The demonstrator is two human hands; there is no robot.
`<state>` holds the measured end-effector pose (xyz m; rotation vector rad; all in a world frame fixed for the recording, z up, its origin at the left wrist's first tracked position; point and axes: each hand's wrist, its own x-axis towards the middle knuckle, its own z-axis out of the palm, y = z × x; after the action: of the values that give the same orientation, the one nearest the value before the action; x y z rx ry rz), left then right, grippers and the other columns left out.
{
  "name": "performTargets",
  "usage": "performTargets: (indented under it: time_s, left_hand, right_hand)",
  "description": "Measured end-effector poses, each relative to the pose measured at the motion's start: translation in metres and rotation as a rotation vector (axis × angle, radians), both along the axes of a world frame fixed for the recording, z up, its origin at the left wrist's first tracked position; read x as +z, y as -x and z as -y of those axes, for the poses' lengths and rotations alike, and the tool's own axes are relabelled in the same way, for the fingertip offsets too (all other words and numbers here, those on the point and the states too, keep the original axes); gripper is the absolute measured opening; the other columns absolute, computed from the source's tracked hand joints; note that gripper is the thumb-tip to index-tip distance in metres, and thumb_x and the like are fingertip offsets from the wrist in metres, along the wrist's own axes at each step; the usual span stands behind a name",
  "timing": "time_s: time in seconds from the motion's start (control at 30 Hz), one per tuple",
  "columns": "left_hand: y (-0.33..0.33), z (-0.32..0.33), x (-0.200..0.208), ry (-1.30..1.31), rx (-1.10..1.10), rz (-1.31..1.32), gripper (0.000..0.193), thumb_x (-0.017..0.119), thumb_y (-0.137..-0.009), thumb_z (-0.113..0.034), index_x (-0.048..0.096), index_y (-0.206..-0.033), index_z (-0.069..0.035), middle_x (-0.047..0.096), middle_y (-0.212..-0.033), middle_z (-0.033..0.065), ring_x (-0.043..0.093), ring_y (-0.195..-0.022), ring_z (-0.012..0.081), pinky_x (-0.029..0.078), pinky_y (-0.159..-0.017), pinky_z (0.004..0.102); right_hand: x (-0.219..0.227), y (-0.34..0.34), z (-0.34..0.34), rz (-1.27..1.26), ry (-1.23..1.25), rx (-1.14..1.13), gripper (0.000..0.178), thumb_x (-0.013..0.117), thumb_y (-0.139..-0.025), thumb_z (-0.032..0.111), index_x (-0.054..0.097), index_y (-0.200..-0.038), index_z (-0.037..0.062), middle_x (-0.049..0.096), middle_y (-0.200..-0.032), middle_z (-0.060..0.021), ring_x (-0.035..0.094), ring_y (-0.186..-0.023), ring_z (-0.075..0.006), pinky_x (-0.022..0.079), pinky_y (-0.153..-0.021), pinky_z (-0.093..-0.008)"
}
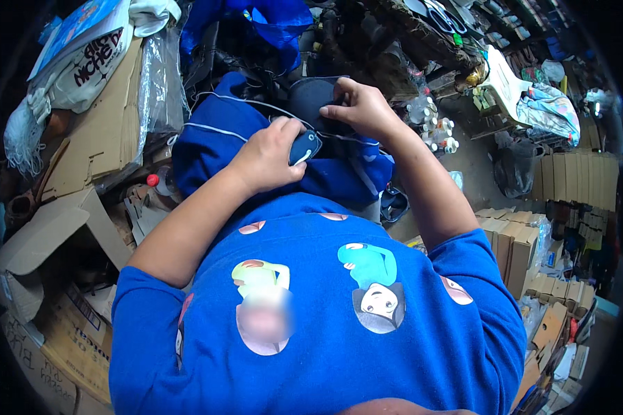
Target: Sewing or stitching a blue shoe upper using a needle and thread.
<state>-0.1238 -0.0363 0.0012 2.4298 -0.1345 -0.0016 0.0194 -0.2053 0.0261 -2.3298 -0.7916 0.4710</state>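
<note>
My left hand (268, 155) is closed round a small dark blue piece with eyelets (306, 146), which looks like part of a shoe; a white edge or cord shows at its tip. Thumb and fingers of my right hand (360, 107) pinch the edge of a rounded, flat dark piece (311, 99) just beyond it. Whether the two pieces are joined is hard to make out. Blue cloth with white piping (211, 149) lies over my lap beneath both hands. A thin white cord (266, 107) runs across toward the dark pieces.
Cardboard (107, 138) and an open carton (41, 242) crowd the left, near a red-capped bottle (160, 181). Several small white-capped bottles (432, 124) stand at the right. Beyond them are a white plastic chair (502, 83) and stacked cardboard (574, 180). Scissors (439, 17) lie far right.
</note>
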Motion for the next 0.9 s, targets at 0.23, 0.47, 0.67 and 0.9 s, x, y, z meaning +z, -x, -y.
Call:
performTargets:
  time_s: [0.23, 0.47, 0.67, 0.9]
  left_hand:
    - [-0.013, 0.004, 0.0, 0.002, -0.149, -0.029, 0.043, 0.07, -0.072, -0.031, 0.062, -0.103, -0.003, 0.059, -0.108, 0.0158, 0.061, -0.096, 0.0334, 0.05, -0.085, 0.0393]
    - [-0.059, -0.022, 0.007, 0.171, -0.067, 0.157, 0.028, 0.066, -0.081, -0.016, 0.065, -0.107, -0.009, 0.054, -0.123, 0.0125, 0.057, -0.109, 0.0296, 0.047, -0.092, 0.0357]
    - [-0.097, -0.007, -0.028, 0.19, -0.186, 0.083, 0.046, 0.071, -0.076, -0.02, 0.055, -0.117, -0.007, 0.052, -0.125, 0.0156, 0.052, -0.115, 0.0325, 0.044, -0.098, 0.0385]
    - [-0.101, -0.006, -0.04, 0.259, -0.174, 0.024, 0.047, 0.073, -0.076, -0.022, 0.056, -0.117, -0.004, 0.051, -0.127, 0.0153, 0.05, -0.119, 0.0309, 0.041, -0.101, 0.0368]
  right_hand:
    - [-0.036, -0.019, 0.024, -0.407, -0.226, -0.07, 0.035, 0.082, -0.073, 0.021, 0.059, -0.09, 0.0013, 0.06, -0.077, 0.0006, 0.053, -0.073, -0.0076, 0.045, -0.065, -0.0253]
    - [-0.006, 0.002, 0.01, 0.182, -0.097, -0.015, 0.044, 0.079, -0.071, 0.029, 0.06, -0.103, 0.0057, 0.063, -0.092, -0.0149, 0.061, -0.086, -0.0316, 0.049, -0.075, -0.0391]
    - [-0.001, 0.012, 0.013, 0.105, 0.213, 0.405, 0.026, 0.063, -0.081, 0.029, 0.065, -0.087, 0.0031, 0.063, -0.081, -0.019, 0.062, -0.081, -0.0362, 0.049, -0.07, -0.0436]
    - [0.011, 0.018, 0.042, -0.147, 0.008, 0.327, 0.02, 0.064, -0.082, 0.016, 0.056, -0.077, -0.0017, 0.052, -0.071, -0.011, 0.056, -0.072, -0.0212, 0.044, -0.065, -0.033]
